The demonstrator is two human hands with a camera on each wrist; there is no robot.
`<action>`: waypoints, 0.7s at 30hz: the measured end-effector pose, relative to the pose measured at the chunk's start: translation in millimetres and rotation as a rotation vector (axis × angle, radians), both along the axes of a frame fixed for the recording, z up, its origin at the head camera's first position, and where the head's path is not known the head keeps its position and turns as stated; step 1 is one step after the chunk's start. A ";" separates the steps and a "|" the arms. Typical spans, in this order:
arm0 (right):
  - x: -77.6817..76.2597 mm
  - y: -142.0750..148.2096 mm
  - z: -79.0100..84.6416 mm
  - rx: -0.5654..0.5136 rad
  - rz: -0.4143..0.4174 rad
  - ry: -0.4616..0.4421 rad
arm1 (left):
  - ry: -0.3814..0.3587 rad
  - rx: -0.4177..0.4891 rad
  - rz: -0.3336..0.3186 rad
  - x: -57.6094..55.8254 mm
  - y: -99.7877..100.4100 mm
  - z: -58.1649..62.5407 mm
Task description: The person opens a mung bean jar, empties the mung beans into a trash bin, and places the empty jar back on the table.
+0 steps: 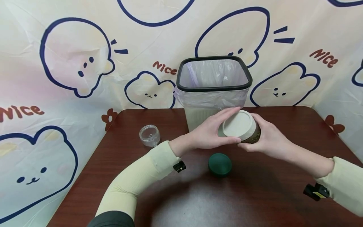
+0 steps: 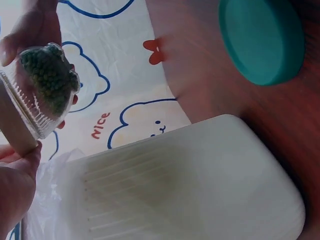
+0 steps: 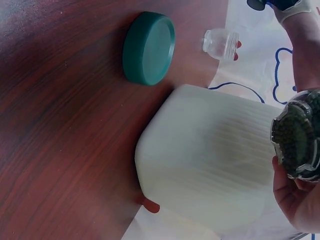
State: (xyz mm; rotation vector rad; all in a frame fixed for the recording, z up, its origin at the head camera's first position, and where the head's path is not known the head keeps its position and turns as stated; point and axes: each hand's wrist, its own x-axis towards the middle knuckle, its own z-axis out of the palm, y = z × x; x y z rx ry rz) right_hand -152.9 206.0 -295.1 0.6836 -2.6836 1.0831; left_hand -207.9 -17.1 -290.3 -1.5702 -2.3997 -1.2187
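Note:
Above the table, in front of the bin, both hands hold a clear jar [image 1: 254, 136] of small dark green pellets, tilted in the air. A pale cream lid [image 1: 237, 125] covers its top. My left hand [image 1: 209, 132] grips that lid, thumb below and fingers above. Around the jar's body curls my right hand [image 1: 270, 136]. In the left wrist view the pellets [image 2: 47, 75] lie heaped toward the jar's bottom and side. The right wrist view shows the jar's clear base [image 3: 296, 142] above the right fingers.
A cream bin [image 1: 199, 116] with a black rim and plastic liner stands at the back. A green lid [image 1: 219, 164] lies on the brown table [image 1: 181, 201] nearer to me. To the left stands a small clear jar [image 1: 149, 136]. A printed curtain surrounds the table's back and sides.

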 end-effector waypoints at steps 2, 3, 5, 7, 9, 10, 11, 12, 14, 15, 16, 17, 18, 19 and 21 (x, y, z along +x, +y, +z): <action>0.2 -0.4 -1.1 0.008 -0.008 -0.001 | 0.011 -0.001 -0.002 0.2 -0.1 -1.6; -0.2 -0.7 -1.9 0.012 -0.010 0.006 | 0.012 0.001 -0.003 0.3 -0.2 -2.3; -0.5 -1.4 -2.6 0.017 -0.014 0.016 | 0.017 0.006 -0.003 0.2 -0.1 -3.5; -1.2 -2.0 -2.8 0.022 -0.017 0.023 | 0.022 0.008 -0.001 0.3 0.2 -3.9; -1.0 -2.7 -2.3 0.023 -0.024 0.022 | 0.018 0.005 0.003 0.3 0.4 -3.9; -0.7 -2.9 -2.2 0.021 -0.029 0.016 | 0.013 0.002 0.005 0.5 0.7 -3.9; -0.5 -3.2 -2.3 0.021 -0.034 0.013 | 0.007 0.001 0.006 0.5 0.9 -4.0; -0.6 -3.4 -2.8 0.022 -0.039 0.015 | 0.001 -0.002 0.009 0.7 1.1 -3.9; -0.6 -3.9 -4.0 0.021 -0.048 0.015 | -0.007 -0.005 0.014 0.8 1.4 -3.9; -0.9 -4.2 -4.6 0.020 -0.050 0.015 | -0.007 -0.002 0.016 1.0 1.4 -3.9; -1.2 -4.6 -5.1 0.022 -0.054 0.018 | -0.008 -0.001 0.019 1.0 1.5 -4.1; -1.3 -5.1 -5.4 0.023 -0.059 0.020 | -0.007 0.001 0.023 1.0 1.4 -4.5; -1.5 -5.6 -5.7 0.024 -0.063 0.021 | -0.003 0.004 0.027 1.2 1.3 -4.8; -1.7 -5.9 -5.8 0.025 -0.065 0.018 | -0.003 0.007 0.032 1.3 1.2 -5.1; -2.1 -6.5 -5.4 0.025 -0.071 0.017 | -0.003 0.012 0.049 1.5 1.2 -5.8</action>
